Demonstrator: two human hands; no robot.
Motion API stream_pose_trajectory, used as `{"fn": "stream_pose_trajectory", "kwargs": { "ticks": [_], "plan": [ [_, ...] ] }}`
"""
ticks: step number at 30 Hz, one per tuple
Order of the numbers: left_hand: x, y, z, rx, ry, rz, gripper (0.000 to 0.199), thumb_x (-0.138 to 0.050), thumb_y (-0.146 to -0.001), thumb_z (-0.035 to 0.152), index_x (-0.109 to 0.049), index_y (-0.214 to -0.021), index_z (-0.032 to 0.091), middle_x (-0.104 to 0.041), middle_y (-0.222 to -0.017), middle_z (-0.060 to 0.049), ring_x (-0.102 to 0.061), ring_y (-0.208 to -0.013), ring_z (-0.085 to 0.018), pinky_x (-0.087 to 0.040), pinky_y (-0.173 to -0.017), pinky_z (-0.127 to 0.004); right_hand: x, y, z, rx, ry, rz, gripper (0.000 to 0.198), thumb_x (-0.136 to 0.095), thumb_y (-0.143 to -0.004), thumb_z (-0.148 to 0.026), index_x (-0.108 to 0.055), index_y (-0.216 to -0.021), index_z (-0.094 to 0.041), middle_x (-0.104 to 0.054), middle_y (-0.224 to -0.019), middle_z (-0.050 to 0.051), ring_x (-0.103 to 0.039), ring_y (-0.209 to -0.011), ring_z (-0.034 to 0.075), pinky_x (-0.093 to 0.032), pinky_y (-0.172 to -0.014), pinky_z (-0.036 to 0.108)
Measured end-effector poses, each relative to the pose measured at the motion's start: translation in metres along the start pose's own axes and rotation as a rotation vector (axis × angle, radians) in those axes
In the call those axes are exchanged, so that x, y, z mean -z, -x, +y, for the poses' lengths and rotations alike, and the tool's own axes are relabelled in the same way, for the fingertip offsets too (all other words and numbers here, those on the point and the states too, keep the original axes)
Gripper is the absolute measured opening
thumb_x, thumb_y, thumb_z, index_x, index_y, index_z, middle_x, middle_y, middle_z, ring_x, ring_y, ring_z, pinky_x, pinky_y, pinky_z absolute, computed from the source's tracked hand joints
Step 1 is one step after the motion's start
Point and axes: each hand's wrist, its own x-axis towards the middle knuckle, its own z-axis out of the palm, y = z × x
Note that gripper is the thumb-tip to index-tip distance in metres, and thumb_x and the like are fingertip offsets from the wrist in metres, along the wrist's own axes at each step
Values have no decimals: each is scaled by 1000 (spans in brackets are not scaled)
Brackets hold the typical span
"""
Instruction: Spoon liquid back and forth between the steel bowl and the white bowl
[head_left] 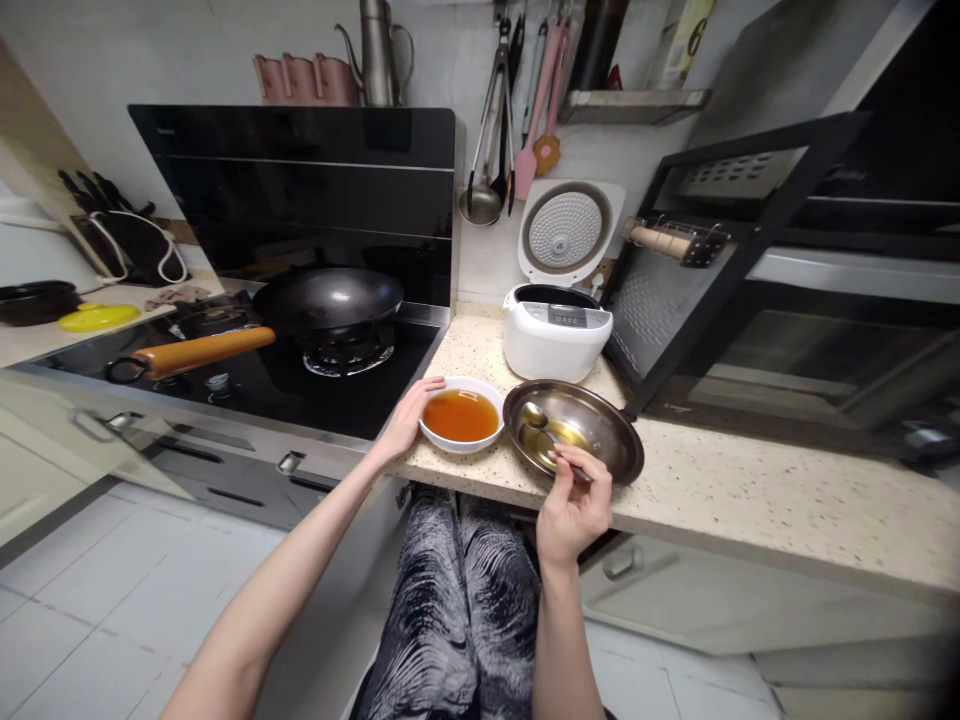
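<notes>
At the counter's front edge stands a white bowl (463, 443) of reddish-brown liquid. My left hand (409, 418) holds its left side, with fingertips on the rim; the thumb does not show clearly. Just to the right is a round metal bowl (609, 425) with some yellowish liquid at the bottom. Pinched in my right hand (576, 500) is a metal spoon (534, 414), its head over the inside of the metal bowl. I cannot tell whether the spoon touches the liquid. The two bowls sit close together, their rims nearly touching.
Behind the bowls stands a white rice cooker (556, 345), lid raised. A black wok (330, 300) rests on the stove to the left, its wooden handle (210, 352) pointing toward the front. An oven (810, 350) occupies the right side. Utensils (529, 160) hang on the wall.
</notes>
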Motion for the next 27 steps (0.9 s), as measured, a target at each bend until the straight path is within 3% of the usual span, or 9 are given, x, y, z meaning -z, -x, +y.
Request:
{"fn": "stream_pose_trajectory", "kwargs": {
  "ticks": [11,18,23,27],
  "plan": [
    [0,0,3,7,-17,-1,44,-35,-108,42,-69,-123,18,-63,-143,-11,-54,-140,-26,-32,-128,-47,7,-7,7,230,90,-210,22,-54,-98,-7,-67,-108,-23,-72,-94,4,-72,-89,19,-60,-81,35],
    [0,0,0,-5,-8,1,44,-36,-108,42,-70,-122,19,-63,-142,-11,-55,-139,-25,-34,-128,-47,13,-8,9,289,65,-361,39,-44,-95,-1,-67,-116,-24,-74,-98,7,-71,-93,20,-61,-82,40],
    [0,0,0,-4,-4,3,44,-36,-108,43,-70,-123,19,-63,-142,-11,-55,-139,-25,-33,-128,-47,13,-9,9,299,88,-325,34,-47,-96,-2,-67,-114,-23,-73,-96,6,-72,-91,20,-61,-80,38],
    [-1,0,1,3,1,3,44,-36,-108,42,-70,-122,18,-63,-143,-12,-55,-140,-25,-33,-128,-47,8,-6,6,277,91,-154,24,-58,-95,-5,-66,-109,-22,-73,-93,5,-72,-88,19,-61,-79,36]
  ]
}}
